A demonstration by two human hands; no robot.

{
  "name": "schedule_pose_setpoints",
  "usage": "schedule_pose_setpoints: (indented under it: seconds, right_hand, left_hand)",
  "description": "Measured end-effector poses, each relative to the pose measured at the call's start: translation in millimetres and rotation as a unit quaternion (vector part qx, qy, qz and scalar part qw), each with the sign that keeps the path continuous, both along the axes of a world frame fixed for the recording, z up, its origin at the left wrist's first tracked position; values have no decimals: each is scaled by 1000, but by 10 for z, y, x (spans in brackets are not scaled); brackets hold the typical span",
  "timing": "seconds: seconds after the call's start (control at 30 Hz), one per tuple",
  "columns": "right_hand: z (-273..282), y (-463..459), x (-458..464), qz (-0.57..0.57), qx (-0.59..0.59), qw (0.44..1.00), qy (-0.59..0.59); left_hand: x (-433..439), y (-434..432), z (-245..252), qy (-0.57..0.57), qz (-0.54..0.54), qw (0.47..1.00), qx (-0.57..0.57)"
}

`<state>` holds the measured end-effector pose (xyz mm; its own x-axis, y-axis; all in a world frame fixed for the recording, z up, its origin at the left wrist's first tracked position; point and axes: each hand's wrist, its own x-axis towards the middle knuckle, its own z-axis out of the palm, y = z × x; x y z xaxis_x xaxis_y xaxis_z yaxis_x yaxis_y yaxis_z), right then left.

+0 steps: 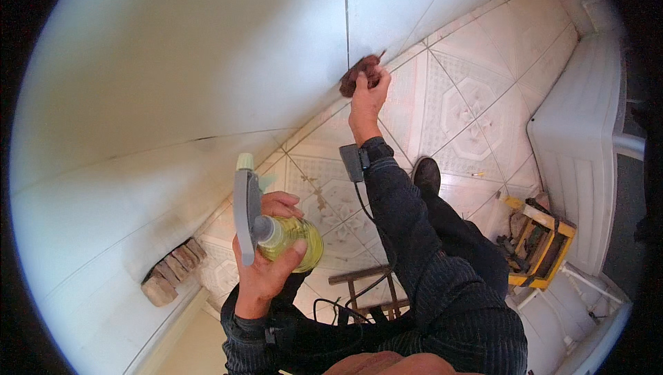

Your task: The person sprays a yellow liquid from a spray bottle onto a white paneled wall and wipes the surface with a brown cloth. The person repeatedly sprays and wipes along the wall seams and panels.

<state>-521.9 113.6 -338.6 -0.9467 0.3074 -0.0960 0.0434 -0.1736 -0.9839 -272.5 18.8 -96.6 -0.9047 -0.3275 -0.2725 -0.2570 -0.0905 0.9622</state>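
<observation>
My left hand is wrapped around a clear spray bottle that holds yellow-green liquid. Its grey trigger head with a pale nozzle cap tilts toward the wall. With my arm stretched forward, my right hand grips a dark reddish-brown cloth. The cloth touches the white tiled wall low down, beside a vertical joint and close to the floor. A grey device with a cable is strapped at my right wrist.
Patterned tiles cover the floor. Bricks sit in a wall opening at lower left. A yellow wooden frame with dark items stands at right, near a white panel. A wooden rack and black cables lie near my legs.
</observation>
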Motion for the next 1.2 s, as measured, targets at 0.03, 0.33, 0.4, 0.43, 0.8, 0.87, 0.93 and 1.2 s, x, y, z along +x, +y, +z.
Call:
schedule_pose_setpoints:
  seconds: [0.03, 0.33, 0.4, 0.43, 0.8, 0.87, 0.93, 1.2]
  right_hand:
    - [1, 22, 29, 17, -27, 999, -38]
    - [1608, -79, 112, 41, 26, 983, 180]
    - [1813, -55, 89, 37, 92, 948, 301]
    - [1831, -58, 63, 30, 87, 961, 262]
    - [1484, 831, 136, 107, -32, 994, 1]
    - [1893, 1031, 97, 99, -68, 993, 20]
    - [2366, 1247, 102, 125, -100, 985, 60]
    - [2873, 1937, 625, 186, -193, 962, 41]
  left_hand:
    - [4, -11, 12, 0, -2, 1000, -2]
    - [120, -103, 87, 47, 25, 998, -30]
    - [192, -146, 103, 58, 20, 997, -43]
    - [227, -167, 119, 69, 18, 996, -56]
    - [387, -242, 279, 115, 70, 987, -91]
    - [400, -253, 319, 108, 67, 989, -80]
    - [394, -225, 356, 120, 74, 986, -93]
    - [362, -40, 384, 114, 73, 986, -94]
